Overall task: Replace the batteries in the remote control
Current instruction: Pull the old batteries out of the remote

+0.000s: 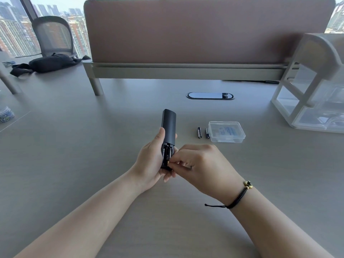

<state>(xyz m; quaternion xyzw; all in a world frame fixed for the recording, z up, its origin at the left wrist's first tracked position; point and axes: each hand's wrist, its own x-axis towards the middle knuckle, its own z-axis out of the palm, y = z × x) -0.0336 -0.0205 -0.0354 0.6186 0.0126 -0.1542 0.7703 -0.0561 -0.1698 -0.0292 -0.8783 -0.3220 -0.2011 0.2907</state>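
The remote control [168,127] is held up off the table [74,164], near the middle of its near half, with its long axis running from the near edge toward the far edge and tipped a little upward at the far end. Its open battery bay faces up at the near end, and two batteries [167,153] lie in it side by side, lengthwise along the remote.

The left hand [150,161] wraps the remote's near end from the left and below, thumb along its left edge. The right hand [197,164] comes in from the right, fingertips [172,162] pinched at the near end of the right-hand battery. It seems to be prying or pressing that cell, though the fingers hide the contact, so I cannot tell which. The right hand is the nearer one to the bay, and any pull or push must follow the remote's length.

Farther right, toward the table's right edge, two loose batteries [202,132] lie apart on the table, just beside a clear plastic box [226,131].
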